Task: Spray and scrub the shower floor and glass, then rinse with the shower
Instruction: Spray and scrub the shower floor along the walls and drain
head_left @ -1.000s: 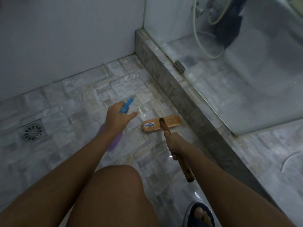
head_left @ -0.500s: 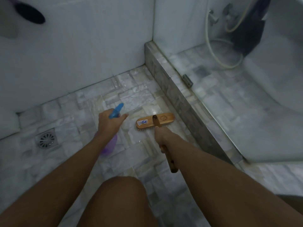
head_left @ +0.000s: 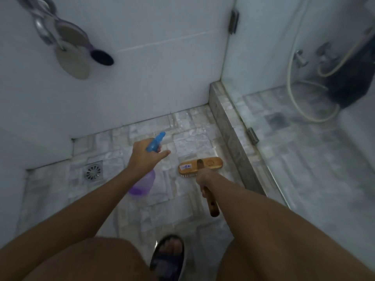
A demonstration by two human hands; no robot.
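left hand (head_left: pixel 143 157): wrapped around the neck of the spray bottle (head_left: pixel 145 180), forefinger stretched forward past the blue nozzle
right hand (head_left: pixel 205 178): gripping the scrub brush (head_left: pixel 199 166) by its wooden handle
brush head: bristles down on the floor tiles (head_left: pixel 190 138), near the stone curb (head_left: pixel 233 128)

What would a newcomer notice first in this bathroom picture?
Most striking is the wooden scrub brush on the pale tiled floor at centre, its handle gripped by the right hand. Just left of it, the left hand holds a purple spray bottle with a blue nozzle.
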